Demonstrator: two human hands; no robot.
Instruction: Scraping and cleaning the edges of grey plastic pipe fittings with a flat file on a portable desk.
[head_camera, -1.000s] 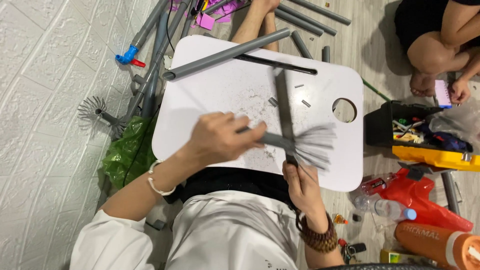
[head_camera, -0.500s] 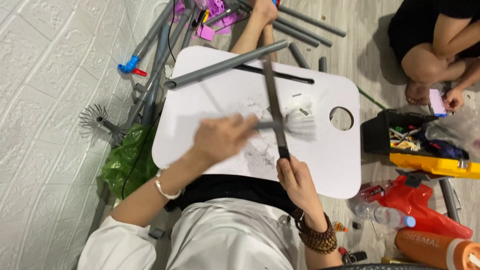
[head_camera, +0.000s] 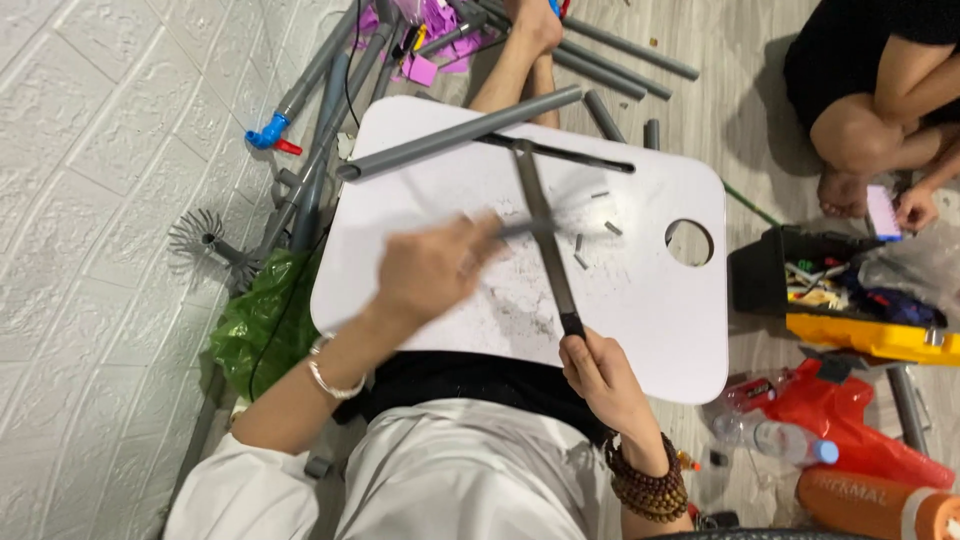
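Grey strip (head_camera: 543, 235) lies lengthwise mid-worktop (head_camera: 650, 300), near end over the front edge. Right hand (head_camera: 600, 375) clamped on that end. Left hand (head_camera: 430, 270) closed on a blurred brush (head_camera: 575, 222), crossing the strip. Pipe (head_camera: 460, 132) along far edge. Hole (head_camera: 689, 242) right. Bare room front-right; shavings near the strip.

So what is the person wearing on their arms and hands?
Both forearms are bare, with no gloves. The left hand has a thin silver bangle at its wrist. The right hand has stacked brown wooden bead bracelets. White sleeves end near the elbows.
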